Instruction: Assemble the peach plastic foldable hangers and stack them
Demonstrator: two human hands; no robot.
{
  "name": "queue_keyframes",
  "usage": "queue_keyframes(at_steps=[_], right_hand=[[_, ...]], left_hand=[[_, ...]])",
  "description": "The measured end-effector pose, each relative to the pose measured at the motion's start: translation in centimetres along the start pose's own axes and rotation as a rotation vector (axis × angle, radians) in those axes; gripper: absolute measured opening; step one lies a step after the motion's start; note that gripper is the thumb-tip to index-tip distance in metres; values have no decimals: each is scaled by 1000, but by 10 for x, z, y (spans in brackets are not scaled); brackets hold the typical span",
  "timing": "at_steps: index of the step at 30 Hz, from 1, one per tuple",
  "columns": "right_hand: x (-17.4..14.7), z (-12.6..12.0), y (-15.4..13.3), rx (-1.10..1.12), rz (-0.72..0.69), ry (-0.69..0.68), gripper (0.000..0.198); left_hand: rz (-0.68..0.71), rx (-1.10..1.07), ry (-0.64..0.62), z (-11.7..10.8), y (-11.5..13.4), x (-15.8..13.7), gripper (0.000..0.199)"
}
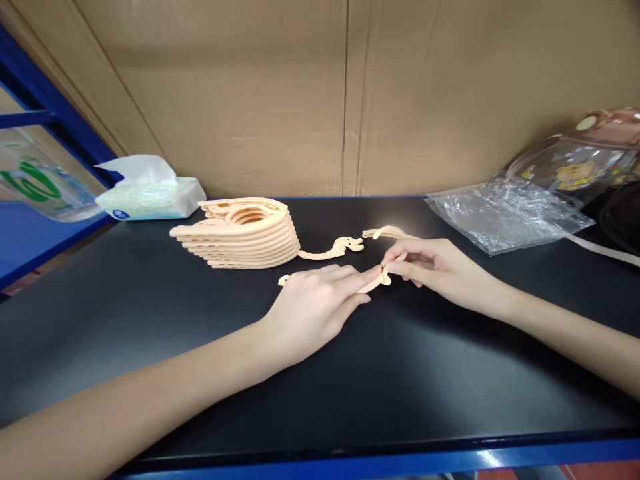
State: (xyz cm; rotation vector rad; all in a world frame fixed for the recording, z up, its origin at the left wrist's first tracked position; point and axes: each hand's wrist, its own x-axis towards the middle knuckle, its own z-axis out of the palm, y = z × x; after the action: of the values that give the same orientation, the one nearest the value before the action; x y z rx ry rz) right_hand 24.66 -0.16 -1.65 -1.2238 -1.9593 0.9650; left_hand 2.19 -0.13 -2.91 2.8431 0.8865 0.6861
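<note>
My left hand [320, 300] lies over a curved peach plastic piece [371, 287], fingers closed round it against the black table. One end of the piece shows past the knuckles; its middle is hidden under the hand. My right hand [433, 270] pinches a small peach part at the right end of that piece, where the two meet. Just behind, a loose hook-shaped plastic piece [345, 247] rests on the table. Another slim curved piece [390, 232] lies beyond my right fingers. To the left stands a stack of matching peach plastic frames [245, 237], which look like folding clothes hangers.
A tissue pack [150, 197] sits at the back left beside a blue frame [75, 127]. Clear plastic bags [510, 210] and a transparent bottle with a bear print [580, 167] lie at the back right. Cardboard [280, 100] walls the table's [450, 400] far edge.
</note>
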Motion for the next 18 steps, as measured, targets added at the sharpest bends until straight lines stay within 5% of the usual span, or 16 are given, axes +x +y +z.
queue_keyframes(at_steps=[6, 9, 12, 18], right_hand=[[0, 4, 2, 29, -74, 24, 20], [0, -1, 5, -31, -151, 255, 24], [3, -14, 13, -350, -204, 417, 24], [13, -27, 34, -857, -144, 262, 32]], left_hand=[[-144, -122, 9, -1, -1, 1, 33], [-236, -161, -5, -5, 0, 2, 32], [-307, -339, -43, -11, 0, 5, 27], [-461, -806, -93, -16, 0, 10, 27]])
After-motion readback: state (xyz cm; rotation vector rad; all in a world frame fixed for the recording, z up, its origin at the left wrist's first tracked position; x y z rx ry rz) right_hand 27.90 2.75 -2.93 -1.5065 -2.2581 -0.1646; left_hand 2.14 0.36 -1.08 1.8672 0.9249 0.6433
